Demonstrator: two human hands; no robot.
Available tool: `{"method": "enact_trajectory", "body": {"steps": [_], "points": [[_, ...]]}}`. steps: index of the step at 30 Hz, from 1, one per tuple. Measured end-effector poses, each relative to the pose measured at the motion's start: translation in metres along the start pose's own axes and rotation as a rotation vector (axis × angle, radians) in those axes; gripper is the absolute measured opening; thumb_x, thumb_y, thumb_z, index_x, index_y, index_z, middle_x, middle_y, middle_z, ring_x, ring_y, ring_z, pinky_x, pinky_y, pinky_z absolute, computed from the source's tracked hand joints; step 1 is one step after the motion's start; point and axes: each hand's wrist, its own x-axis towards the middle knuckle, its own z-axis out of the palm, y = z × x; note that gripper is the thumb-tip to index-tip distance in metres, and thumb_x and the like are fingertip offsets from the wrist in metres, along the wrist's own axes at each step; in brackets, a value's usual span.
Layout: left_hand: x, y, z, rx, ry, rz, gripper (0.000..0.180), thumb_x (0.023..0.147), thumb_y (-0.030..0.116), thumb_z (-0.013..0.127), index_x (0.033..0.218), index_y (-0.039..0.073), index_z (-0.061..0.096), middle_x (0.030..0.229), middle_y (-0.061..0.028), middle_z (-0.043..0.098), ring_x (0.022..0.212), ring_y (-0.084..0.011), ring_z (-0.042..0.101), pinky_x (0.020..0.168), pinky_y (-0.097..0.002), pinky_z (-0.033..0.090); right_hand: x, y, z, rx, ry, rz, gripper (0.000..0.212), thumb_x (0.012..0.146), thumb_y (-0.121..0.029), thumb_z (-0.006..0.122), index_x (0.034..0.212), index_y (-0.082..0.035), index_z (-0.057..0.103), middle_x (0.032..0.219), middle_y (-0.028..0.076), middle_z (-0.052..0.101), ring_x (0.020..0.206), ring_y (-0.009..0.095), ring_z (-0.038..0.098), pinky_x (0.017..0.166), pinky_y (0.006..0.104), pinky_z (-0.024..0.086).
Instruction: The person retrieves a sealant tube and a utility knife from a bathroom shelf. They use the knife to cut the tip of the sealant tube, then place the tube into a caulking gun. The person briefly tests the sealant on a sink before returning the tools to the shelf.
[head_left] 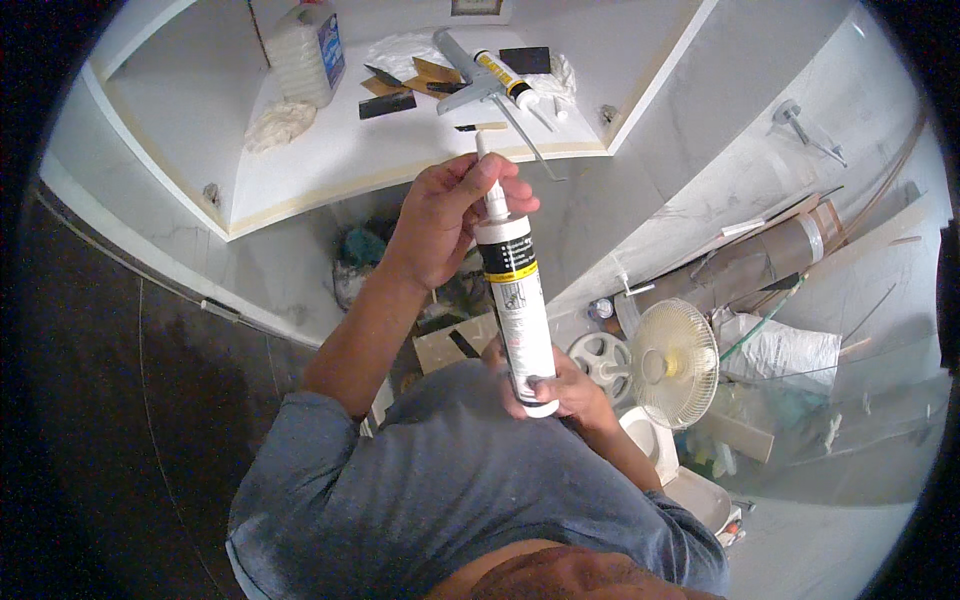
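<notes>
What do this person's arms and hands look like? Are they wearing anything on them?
Both the left hand and the right hand are ordinary human hands without gloves. The forearms are bare, with no watch or bracelet to be seen. Short grey-blue sleeves of plain-looking cloth cover the upper arms, and no cables or markings show on them.

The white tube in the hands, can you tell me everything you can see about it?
The tube is long, round and smooth, and looks like plastic. Near its top is a black band above a thin yellow stripe; small print and a dark picture sit lower down. A narrow white nozzle points away from the person. The left hand grips the nozzle; the right hand holds the bottom end. What's inside can't be seen.
</notes>
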Motion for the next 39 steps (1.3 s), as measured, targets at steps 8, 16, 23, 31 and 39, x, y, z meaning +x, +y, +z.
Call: {"method": "enact_trajectory", "body": {"steps": [8,16,23,31,39], "points": [[0.002,-0.018,-0.001,0.013,0.102,0.015,0.029,0.102,0.030,0.060,0.111,0.003,0.065,0.095,-0.0098,0.071,0.091,-0.0237,0.073,0.078,-0.0361,0.059,-0.002,-0.006,-0.011,-0.207,0.142,0.089,0.061,0.076,-0.013,0.083,0.127,-0.001,0.052,0.088,0.011,0.061,0.074,0.019,0.065,0.064,0.0311,0.051],[0.001,-0.008,0.002,0.149,0.085,0.145,0.032,0.103,0.031,0.059,0.109,0.001,0.064,0.099,-0.0119,0.071,0.097,-0.0222,0.072,0.079,-0.0317,0.058,0.021,-0.003,0.004,-1.178,0.587,-0.290,0.053,0.077,-0.006,0.081,0.124,-0.002,0.056,0.096,0.007,0.064,0.088,0.013,0.061,0.079,0.0296,0.051],[0.000,-0.005,0.001,0.025,0.079,0.138,0.031,0.100,0.033,0.063,0.108,0.003,0.065,0.095,-0.0095,0.072,0.091,-0.0259,0.073,0.082,-0.0386,0.058,0.021,0.003,0.010,-0.838,0.437,-0.144,0.051,0.077,-0.010,0.081,0.120,-0.004,0.055,0.092,0.005,0.063,0.083,0.016,0.064,0.072,0.0301,0.050],[-0.005,-0.005,-0.007,-0.119,0.053,0.071,0.030,0.104,0.028,0.058,0.110,0.000,0.064,0.099,-0.0128,0.073,0.094,-0.0224,0.073,0.083,-0.0321,0.057,0.004,-0.008,-0.009,0.142,-0.131,0.137,0.061,0.074,-0.008,0.079,0.127,-0.001,0.049,0.084,0.007,0.065,0.075,0.017,0.066,0.069,0.0351,0.052],[-0.006,-0.005,0.000,-0.006,0.129,0.133,0.032,0.103,0.030,0.058,0.109,-0.001,0.065,0.093,-0.0133,0.074,0.089,-0.0251,0.074,0.080,-0.0351,0.058,0.004,-0.012,-0.017,-0.404,0.147,0.162,0.054,0.074,-0.010,0.084,0.120,-0.003,0.056,0.077,0.004,0.063,0.074,0.014,0.063,0.073,0.0305,0.052]]}}
